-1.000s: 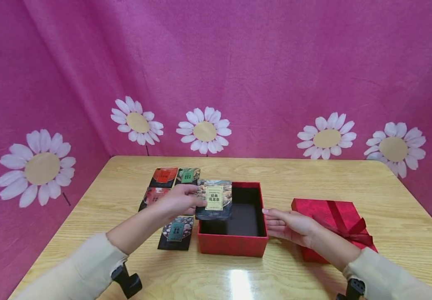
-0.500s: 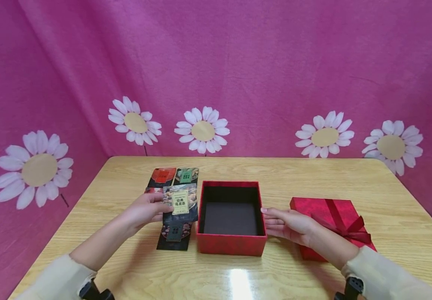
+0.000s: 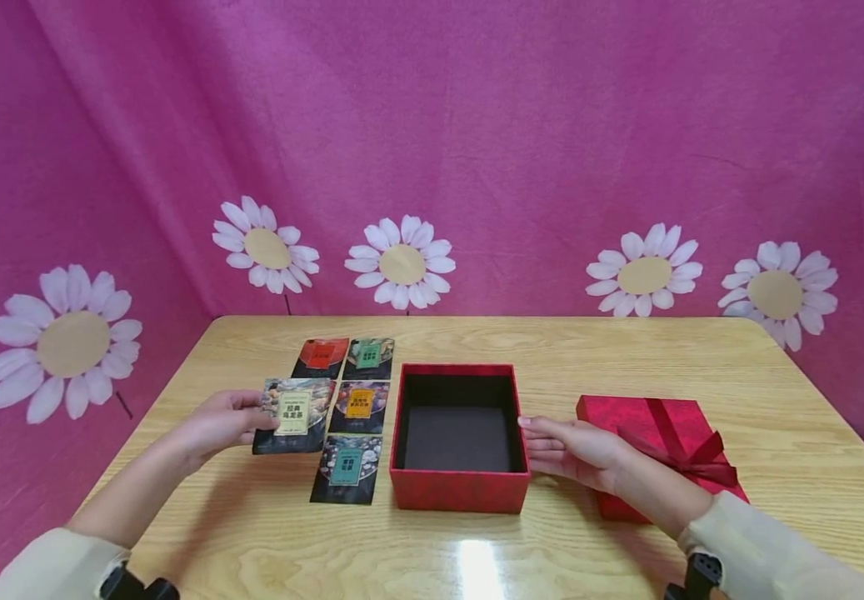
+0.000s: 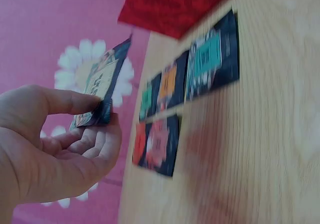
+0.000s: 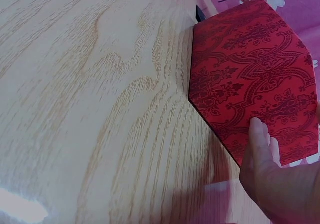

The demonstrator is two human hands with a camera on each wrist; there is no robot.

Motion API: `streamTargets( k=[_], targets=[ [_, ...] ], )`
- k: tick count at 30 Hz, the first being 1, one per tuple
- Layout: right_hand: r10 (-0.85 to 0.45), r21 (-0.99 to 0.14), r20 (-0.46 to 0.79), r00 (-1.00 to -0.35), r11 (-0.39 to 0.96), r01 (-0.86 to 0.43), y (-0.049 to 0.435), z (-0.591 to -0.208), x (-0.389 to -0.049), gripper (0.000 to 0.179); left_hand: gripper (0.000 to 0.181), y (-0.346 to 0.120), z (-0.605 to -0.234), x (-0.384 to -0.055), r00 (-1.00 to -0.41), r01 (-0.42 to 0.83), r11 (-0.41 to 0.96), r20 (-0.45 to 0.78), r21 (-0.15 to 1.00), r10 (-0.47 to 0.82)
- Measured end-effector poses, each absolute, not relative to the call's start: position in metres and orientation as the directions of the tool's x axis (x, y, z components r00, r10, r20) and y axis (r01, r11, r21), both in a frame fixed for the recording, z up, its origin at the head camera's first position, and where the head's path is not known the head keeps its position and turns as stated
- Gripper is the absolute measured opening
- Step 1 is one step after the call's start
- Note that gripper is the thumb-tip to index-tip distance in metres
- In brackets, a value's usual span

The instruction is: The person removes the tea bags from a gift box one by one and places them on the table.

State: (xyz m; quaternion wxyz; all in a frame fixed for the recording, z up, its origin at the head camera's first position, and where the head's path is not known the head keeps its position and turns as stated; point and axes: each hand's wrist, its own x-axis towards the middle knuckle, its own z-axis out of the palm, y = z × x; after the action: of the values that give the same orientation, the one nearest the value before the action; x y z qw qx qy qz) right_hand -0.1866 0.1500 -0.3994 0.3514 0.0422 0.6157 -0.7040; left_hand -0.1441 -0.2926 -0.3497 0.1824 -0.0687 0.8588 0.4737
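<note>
My left hand (image 3: pixel 223 425) pinches a tea packet (image 3: pixel 295 414) with a cream label by its left edge, thumb in front. The packet is raised above the table, as the left wrist view shows. To its right lie flat tea packets with red (image 3: pixel 321 357), green (image 3: pixel 368 357), orange (image 3: pixel 360 406) and teal (image 3: pixel 345 468) labels. A pink packet (image 4: pixel 159 144) lies beneath the held one, hidden in the head view. My right hand (image 3: pixel 581 452) touches the right side of an open red box (image 3: pixel 461 492) with extended fingers. Nothing is inside the box.
A red patterned lid (image 3: pixel 626 410) with a dark red ribbon bow (image 3: pixel 705 462) lies on the wooden table (image 3: pixel 289 550), under and beyond my right forearm. A pink curtain (image 3: pixel 476 167) with printed daisies hangs behind the table.
My left hand has carried the cream-labelled tea packet leftward, from over the box's left edge, across the flat packets to their left side. My right hand has stayed at the box.
</note>
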Motion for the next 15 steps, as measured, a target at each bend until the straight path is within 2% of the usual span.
streamTargets(
  k=[3,9,13,15],
  targets=[
    [-0.439,-0.836,-0.496,-0.750,0.007,0.549,0.150,-0.399,-0.187,0.066,0.064,-0.305,-0.353,-0.147,-0.914,-0.295,0.551,-0.400,0.781,0.076],
    [-0.437,-0.833,-0.499,-0.749,0.004,0.553,0.150,-0.399,-0.186,0.068,0.049,-0.321,-0.368,-0.145,-0.897,-0.303,0.563,-0.430,0.769,0.105],
    [-0.442,-0.836,-0.493,-0.749,0.003,0.548,0.150,-0.400,-0.185,0.067,0.018,-0.321,-0.381,-0.139,-0.889,-0.320,0.591,-0.451,0.740,0.083],
    [-0.443,-0.837,-0.492,-0.750,0.003,0.547,0.151,-0.400,-0.185,0.067,0.011,-0.320,-0.388,-0.136,-0.891,-0.327,0.607,-0.451,0.724,0.058]
  ],
)
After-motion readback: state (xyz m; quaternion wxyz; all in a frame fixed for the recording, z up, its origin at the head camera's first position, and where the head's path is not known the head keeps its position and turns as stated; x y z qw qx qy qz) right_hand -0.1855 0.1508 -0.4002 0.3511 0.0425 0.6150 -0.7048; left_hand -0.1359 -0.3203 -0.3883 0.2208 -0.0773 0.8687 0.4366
